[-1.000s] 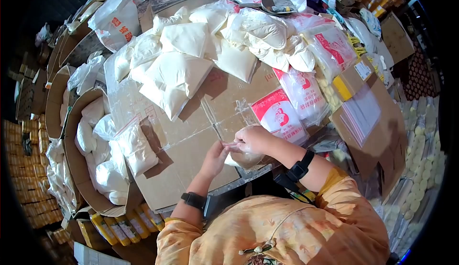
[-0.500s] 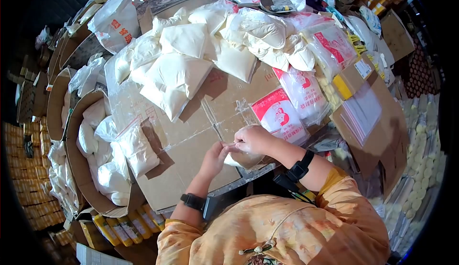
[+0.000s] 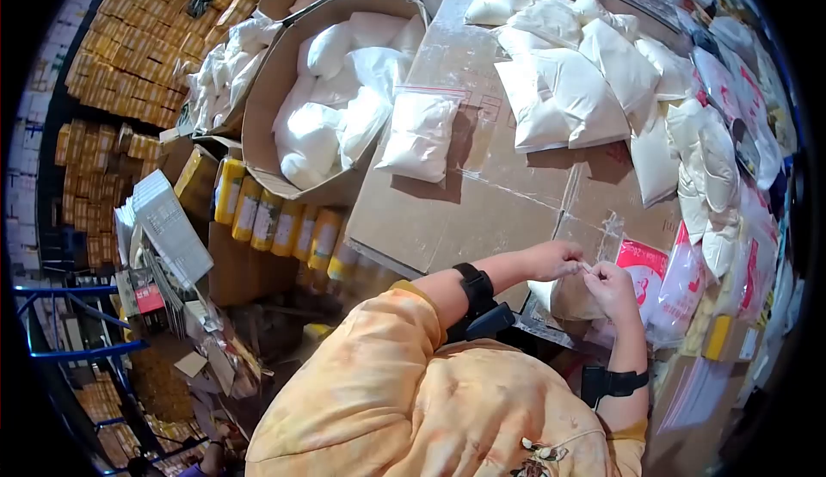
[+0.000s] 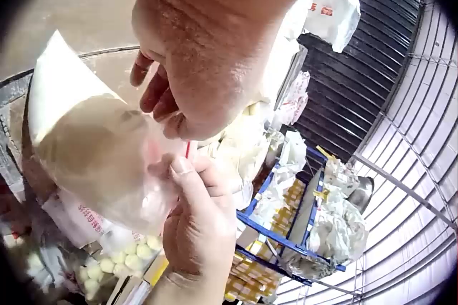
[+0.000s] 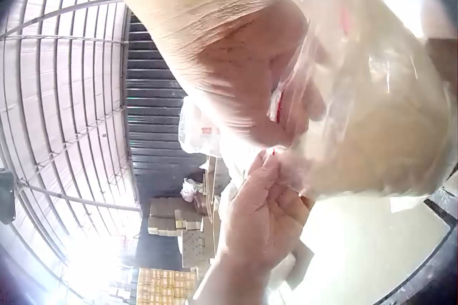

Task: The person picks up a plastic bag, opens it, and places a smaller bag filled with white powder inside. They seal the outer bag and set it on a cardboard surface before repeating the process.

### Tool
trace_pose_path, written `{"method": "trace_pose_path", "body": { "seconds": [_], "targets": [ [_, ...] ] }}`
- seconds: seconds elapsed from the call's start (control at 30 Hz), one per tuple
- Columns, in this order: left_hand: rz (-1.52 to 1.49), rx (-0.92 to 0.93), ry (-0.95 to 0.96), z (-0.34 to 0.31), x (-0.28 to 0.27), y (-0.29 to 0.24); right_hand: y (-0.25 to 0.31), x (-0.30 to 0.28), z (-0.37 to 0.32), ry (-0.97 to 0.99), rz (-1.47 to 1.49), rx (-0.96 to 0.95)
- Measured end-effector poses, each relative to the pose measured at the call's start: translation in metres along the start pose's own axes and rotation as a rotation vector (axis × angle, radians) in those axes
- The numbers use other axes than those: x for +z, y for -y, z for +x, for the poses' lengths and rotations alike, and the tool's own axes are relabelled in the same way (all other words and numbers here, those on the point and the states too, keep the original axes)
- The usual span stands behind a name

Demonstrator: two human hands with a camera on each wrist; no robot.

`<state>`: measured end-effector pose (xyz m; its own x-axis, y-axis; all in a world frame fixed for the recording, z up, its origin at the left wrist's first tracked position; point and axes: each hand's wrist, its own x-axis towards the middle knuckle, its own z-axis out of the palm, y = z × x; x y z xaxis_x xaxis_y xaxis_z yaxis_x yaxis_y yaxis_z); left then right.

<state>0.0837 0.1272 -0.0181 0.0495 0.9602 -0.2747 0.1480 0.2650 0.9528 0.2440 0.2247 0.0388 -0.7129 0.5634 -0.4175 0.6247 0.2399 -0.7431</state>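
Observation:
Both hands pinch the top edge of a clear zip bag (image 4: 100,155) with pale powder inside, near the front edge of the cardboard-covered table. My left hand (image 3: 555,262) grips the edge on one side, its fingers curled in. Close beside it, my right hand (image 3: 613,292) pinches the same strip between thumb and fingers. A red line of the zip shows between the hands in the left wrist view. Below the hands hangs the bag's filled body (image 5: 379,126). On the table to the left lies another filled zip bag (image 3: 419,137).
Filled powder bags (image 3: 568,90) are heaped at the back of the table. Red-and-white printed packs (image 3: 680,292) lie at the right. A cardboard box (image 3: 258,124) of white bags stands left of the table, with yellow-wrapped packs (image 3: 284,227) below it.
The head view has swung left, so the table and hands appear further right and more shelving shows at the left. Both hands still hold the bag's top edge.

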Motion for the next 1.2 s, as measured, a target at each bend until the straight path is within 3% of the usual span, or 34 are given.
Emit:
{"method": "trace_pose_path", "body": {
  "seconds": [0.2, 0.27, 0.33, 0.37, 0.47, 0.7, 0.83, 0.97, 1.07, 1.2],
  "targets": [
    [0.111, 0.095, 0.060, 0.009, -0.010, -0.011, -0.003, -0.003, 0.002, -0.011, 0.042, -0.114],
    [0.157, 0.093, 0.073, 0.010, -0.012, -0.014, -0.007, -0.003, 0.004, -0.025, -0.063, -0.139],
    [0.167, -0.087, 0.116, 0.005, -0.020, -0.035, 0.007, -0.002, 0.002, -0.029, -0.049, -0.163],
    [0.203, -0.027, 0.124, 0.007, -0.021, -0.026, 0.004, 0.000, 0.002, -0.051, -0.084, -0.170],
    [0.256, 0.098, 0.126, 0.004, -0.029, -0.032, 0.005, -0.013, -0.006, 0.019, -0.126, -0.100],
    [0.238, -0.041, 0.161, 0.003, -0.036, -0.044, -0.037, -0.046, -0.037, -0.055, -0.106, -0.020],
    [0.289, -0.045, 0.216, 0.007, -0.042, -0.041, -0.051, -0.060, -0.056, -0.107, 0.021, 0.141],
    [0.400, -0.049, 0.237, 0.014, -0.041, -0.048, -0.078, -0.045, -0.063, -0.290, 0.213, 0.107],
    [0.509, 0.144, 0.258, 0.020, -0.030, -0.065, -0.087, -0.026, -0.067, -0.383, 0.415, 0.095],
    [0.722, 0.211, 0.338, 0.039, 0.020, -0.086, -0.087, -0.012, -0.067, -0.428, 0.683, 0.023]
  ]
}}
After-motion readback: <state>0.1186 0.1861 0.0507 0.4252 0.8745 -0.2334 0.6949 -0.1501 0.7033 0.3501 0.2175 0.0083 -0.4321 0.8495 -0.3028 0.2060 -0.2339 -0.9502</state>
